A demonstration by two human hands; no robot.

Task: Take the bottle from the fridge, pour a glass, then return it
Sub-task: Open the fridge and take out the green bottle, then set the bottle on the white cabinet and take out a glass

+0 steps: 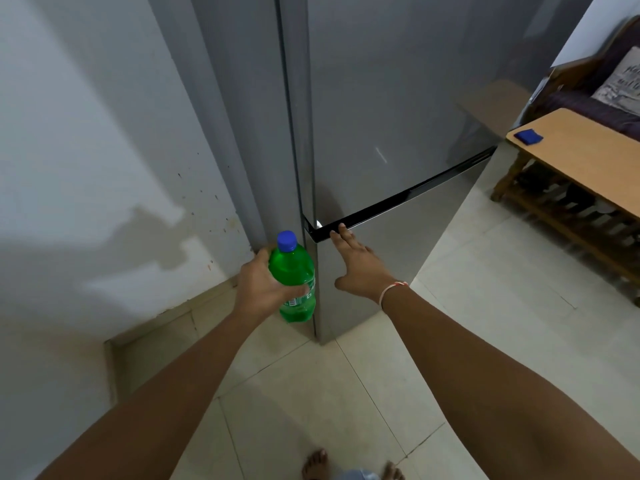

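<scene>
Head view: I see the green bottle (292, 277) standing nearly upright, long axis vertical, blue cap (287, 241) on top — green liquid fills it almost to the neck. My left hand (261, 289) wraps its body, just beside the fridge (381, 98) corner. My right hand (356, 265) lies flat, fingers straight, fingertips touching the dark handle strip (398, 199) between the closed doors.
</scene>
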